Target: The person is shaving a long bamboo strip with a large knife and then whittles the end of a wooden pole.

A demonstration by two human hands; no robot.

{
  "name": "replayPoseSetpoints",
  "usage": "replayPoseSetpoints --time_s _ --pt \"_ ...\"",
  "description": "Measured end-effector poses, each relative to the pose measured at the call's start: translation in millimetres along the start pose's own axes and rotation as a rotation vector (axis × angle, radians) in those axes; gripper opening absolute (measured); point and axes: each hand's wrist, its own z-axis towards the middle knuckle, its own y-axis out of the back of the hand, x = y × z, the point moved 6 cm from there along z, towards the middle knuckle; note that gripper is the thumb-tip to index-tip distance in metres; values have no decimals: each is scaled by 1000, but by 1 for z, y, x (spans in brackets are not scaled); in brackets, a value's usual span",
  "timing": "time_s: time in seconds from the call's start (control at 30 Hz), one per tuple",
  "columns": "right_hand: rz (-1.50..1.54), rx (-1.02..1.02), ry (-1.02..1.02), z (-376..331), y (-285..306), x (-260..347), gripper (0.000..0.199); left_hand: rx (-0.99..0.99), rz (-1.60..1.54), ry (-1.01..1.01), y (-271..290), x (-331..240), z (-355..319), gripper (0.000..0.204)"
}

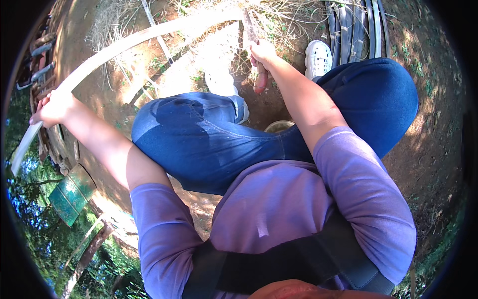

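Observation:
My left hand [52,108], at the far left, is closed round a long pale strip [114,50] that looks like split bamboo. One end of the strip sticks out below that hand. From there it arches up and across to the knife in front of me. My right hand [263,53] grips the knife, whose reddish-brown handle [260,82] shows below the fist. Its blade [250,29] points away from me, against the strip's far end. Glare hides how deep the blade sits there.
Thin shavings [294,20] litter the ground at the top. Long dark strips [351,32] lie at the upper right. My feet wear white clogs [317,57]. A round pale rim [280,126] shows between my legs. At the left are a green panel [73,194] and stacked items [42,65].

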Motion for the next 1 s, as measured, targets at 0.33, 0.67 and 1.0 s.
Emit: replayPoseSetpoints --time_s 0.33,0.67,1.0 --pt "13 47 3 -25 -16 9 31 103 -3 -31 -23 -8 -12 55" --pt "340 292 102 -32 -19 22 15 -4 -21 -11 -30 -15 -17 53" --pt "171 100 42 -16 -21 19 13 78 -40 19 -26 -16 -20 53"
